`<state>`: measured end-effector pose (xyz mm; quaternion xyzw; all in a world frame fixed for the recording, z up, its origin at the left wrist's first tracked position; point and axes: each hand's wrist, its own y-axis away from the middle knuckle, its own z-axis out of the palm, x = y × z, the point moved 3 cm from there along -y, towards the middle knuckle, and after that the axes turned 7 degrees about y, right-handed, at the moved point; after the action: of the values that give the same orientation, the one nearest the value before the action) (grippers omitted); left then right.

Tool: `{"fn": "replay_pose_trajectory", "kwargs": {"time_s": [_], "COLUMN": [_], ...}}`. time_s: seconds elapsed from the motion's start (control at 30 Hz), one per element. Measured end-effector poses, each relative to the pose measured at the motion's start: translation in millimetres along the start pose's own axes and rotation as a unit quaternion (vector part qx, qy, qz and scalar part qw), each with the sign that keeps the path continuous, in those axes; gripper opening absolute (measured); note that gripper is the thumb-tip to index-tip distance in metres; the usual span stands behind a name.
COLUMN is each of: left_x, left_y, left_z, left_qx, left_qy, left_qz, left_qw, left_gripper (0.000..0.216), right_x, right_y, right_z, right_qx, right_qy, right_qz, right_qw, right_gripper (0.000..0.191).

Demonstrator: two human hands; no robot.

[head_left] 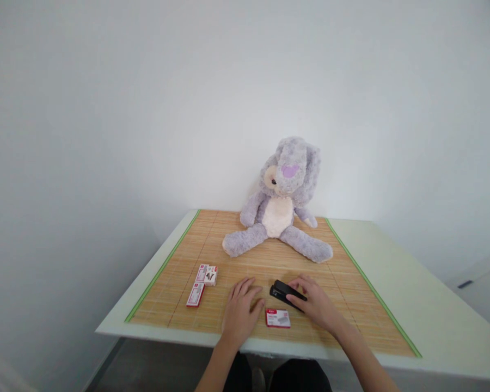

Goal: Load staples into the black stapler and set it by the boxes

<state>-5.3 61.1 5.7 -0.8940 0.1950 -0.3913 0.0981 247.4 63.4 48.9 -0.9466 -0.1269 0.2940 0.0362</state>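
A black stapler lies on the bamboo mat near the front edge. My right hand rests over its right end, fingers curled around it. My left hand lies flat on the mat to the left of the stapler, fingers stretched out, holding nothing. A small red-and-white staple box sits between my two hands, close to the table's front edge.
Three more red-and-white staple boxes lie at the left of the mat. A grey plush rabbit sits at the back against the white wall. The pale table extends beyond the mat on the right.
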Motion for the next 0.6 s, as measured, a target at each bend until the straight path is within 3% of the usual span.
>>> {"fn": "replay_pose_trajectory", "kwargs": {"time_s": [0.13, 0.27, 0.47, 0.6], "left_x": [1.9, 9.0, 31.5, 43.7], "left_y": [1.3, 2.5, 7.3, 11.5], "left_z": [-0.8, -4.9, -11.0, -8.7], "left_qx": [0.015, 0.009, -0.057, -0.103], "left_qy": [0.01, 0.023, 0.03, 0.016], "left_qz": [0.0, 0.003, 0.014, 0.045], "left_qw": [1.0, 1.0, 0.998, 0.994], "left_gripper": [0.029, 0.027, 0.026, 0.047], "right_x": [18.2, 19.5, 16.7, 11.3], "right_y": [14.8, 28.4, 39.2, 37.8], "right_z": [1.2, 9.3, 36.4, 49.8], "right_qx": [0.031, 0.048, 0.109, 0.12], "right_qy": [-0.01, -0.029, -0.083, -0.115], "right_qz": [0.055, 0.091, 0.195, 0.204], "right_qw": [0.998, 0.994, 0.971, 0.965], "right_gripper": [0.036, 0.043, 0.056, 0.059]}}
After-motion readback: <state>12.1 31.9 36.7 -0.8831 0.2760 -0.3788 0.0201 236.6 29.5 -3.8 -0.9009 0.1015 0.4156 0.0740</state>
